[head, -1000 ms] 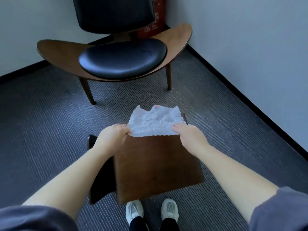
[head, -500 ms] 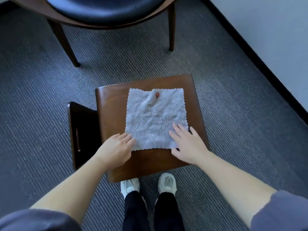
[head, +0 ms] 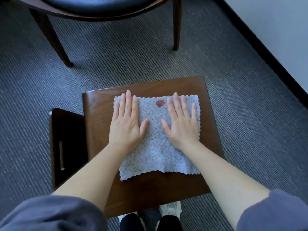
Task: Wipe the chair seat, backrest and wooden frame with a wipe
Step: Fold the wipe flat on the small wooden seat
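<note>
A pale dotted wipe [head: 158, 152] with a small red mark lies spread flat on a brown wooden stool top [head: 211, 130] right below me. My left hand [head: 126, 124] presses flat on the wipe's left half, fingers straight. My right hand [head: 181, 122] presses flat on its right half the same way. At the top edge of the view is the chair: the front of its black cushioned seat [head: 103, 5], the wooden frame rim [head: 116, 18] under it, and two dark wooden legs [head: 50, 37].
A dark side panel [head: 66, 144] with a slot stands against the stool's left. Grey ribbed carpet [head: 250, 97] covers the floor. A white wall with black skirting [head: 266, 52] runs along the right. My shoes [head: 170, 212] show under the stool's near edge.
The wipe went from held up by its near corners to lying flat on the stool. Both hands slid forward from its near edge onto its far half, palms down. The view tilted down.
</note>
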The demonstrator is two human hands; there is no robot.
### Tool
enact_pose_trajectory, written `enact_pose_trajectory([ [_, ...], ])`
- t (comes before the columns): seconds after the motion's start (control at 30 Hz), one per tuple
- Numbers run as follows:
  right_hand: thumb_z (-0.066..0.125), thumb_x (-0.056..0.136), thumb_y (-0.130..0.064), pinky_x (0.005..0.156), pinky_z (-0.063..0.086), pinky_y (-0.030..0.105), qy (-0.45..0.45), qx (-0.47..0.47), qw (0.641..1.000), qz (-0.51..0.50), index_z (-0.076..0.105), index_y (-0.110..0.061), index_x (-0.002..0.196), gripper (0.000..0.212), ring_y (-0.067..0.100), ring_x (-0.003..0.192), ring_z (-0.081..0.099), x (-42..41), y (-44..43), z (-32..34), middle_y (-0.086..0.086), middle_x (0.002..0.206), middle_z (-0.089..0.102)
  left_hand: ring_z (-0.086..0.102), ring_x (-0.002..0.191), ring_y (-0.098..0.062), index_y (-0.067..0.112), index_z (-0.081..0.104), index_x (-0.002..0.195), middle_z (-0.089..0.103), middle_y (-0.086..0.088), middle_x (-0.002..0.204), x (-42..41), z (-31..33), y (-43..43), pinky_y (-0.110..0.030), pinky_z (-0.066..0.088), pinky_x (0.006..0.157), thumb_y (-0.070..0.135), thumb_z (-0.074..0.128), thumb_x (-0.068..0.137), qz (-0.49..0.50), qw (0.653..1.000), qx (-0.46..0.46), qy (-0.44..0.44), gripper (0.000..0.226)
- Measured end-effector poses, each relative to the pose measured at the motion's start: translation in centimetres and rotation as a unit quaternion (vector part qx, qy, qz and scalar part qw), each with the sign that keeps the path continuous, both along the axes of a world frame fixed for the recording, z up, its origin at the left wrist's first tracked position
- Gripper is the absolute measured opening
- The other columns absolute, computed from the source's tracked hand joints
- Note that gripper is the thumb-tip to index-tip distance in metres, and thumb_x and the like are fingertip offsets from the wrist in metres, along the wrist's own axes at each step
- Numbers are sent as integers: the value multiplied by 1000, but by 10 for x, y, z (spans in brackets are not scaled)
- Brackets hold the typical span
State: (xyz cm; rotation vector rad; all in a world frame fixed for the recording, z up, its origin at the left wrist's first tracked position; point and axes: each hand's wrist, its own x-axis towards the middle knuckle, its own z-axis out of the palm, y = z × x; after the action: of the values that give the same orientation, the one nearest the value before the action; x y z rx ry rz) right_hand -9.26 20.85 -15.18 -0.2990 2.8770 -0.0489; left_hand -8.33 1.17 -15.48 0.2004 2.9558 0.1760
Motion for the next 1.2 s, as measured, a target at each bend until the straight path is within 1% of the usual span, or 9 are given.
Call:
enact_pose_trajectory([
  [0.1, 13, 96, -55, 119, -2, 51, 5, -1, 999, -38, -2, -23, 154, 69, 23, 149, -11, 1, 4, -1, 5, 162, -9, -6, 150, -28, 2, 7, 154, -2, -17, 162, -2, 0, -8, -42, -2, 122, 57, 18, 98, 4, 1000, 2, 8, 80],
  [0.2, 9, 95, -58, 119, -4, 53, -13, -3, 1000, -15, -9, -22, 153, 71, 23, 148, -17, 0, 9, 4, 6, 161, -16, -8, 150, -29, 0, 5, 154, -4, -18, 162, -6, 3, -19, -43, -2, 122, 59, 15, 98, -13, 1000, -20, 4, 82],
  [0.33, 12, 94, -59, 119, -2, 54, -5, 0, 999, -37, -2, -12, 154, 77, 27, 148, -14, 9, 24, 10, 12, 161, -12, -7, 149, -34, -3, 4, 153, -4, -22, 160, 10, 9, -12, -46, 0, 122, 56, 17, 98, -8, 1000, -1, 15, 82],
  [0.63, 15, 95, -59, 117, -2, 59, -10, 9, 1000, -9, 1, -10, 154, 78, 28, 148, -13, 29, 32, 13, 13, 161, -8, -1, 150, -33, -2, 9, 152, 3, -21, 161, 46, 7, -10, -47, 2, 122, 52, 19, 99, -18, 1000, 9, 5, 77],
  [0.83, 24, 96, -57, 117, 10, 58, -18, 10, 996, 85, 9, -5, 153, 79, 30, 149, -3, 85, 26, 3, 16, 161, -2, 4, 150, -32, -1, 14, 152, 6, -19, 161, 89, 6, -19, -49, 8, 121, 51, 21, 99, -88, 996, -1, -3, 75],
  [0.97, 22, 96, -58, 118, 8, 58, -22, 18, 996, 87, 7, -8, 154, 78, 28, 149, -3, 80, 39, 1, 13, 162, -2, 4, 150, -29, 2, 14, 153, 8, -15, 162, 86, 2, -29, -51, 10, 120, 51, 24, 98, -106, 994, -20, -25, 74],
  [1.1, 26, 96, -54, 117, 7, 57, -31, -19, 995, 92, 5, -10, 154, 75, 25, 150, -3, 80, 51, 11, 12, 162, -1, 4, 150, -28, 5, 12, 154, 6, -14, 162, 90, 13, -30, -54, 7, 119, 54, 23, 98, -93, 995, -11, -44, 76],
  [1.17, 34, 96, -49, 119, 6, 52, -17, -62, 994, 88, 15, -9, 153, 72, 24, 150, 4, 85, 63, 21, 11, 161, 8, 12, 149, -29, 6, 19, 153, 14, -15, 161, 101, 22, -37, -57, 11, 118, 53, 30, 95, -93, 995, -2, -39, 76],
  [1.2, 40, 94, -47, 119, 10, 49, -6, -84, 992, 97, 26, -9, 150, 69, 25, 148, 15, 91, 70, 27, 12, 159, 20, 23, 146, -31, 6, 29, 150, 27, -15, 157, 108, 28, -44, -57, 16, 117, 50, 36, 92, -99, 995, 7, -31, 72],
])
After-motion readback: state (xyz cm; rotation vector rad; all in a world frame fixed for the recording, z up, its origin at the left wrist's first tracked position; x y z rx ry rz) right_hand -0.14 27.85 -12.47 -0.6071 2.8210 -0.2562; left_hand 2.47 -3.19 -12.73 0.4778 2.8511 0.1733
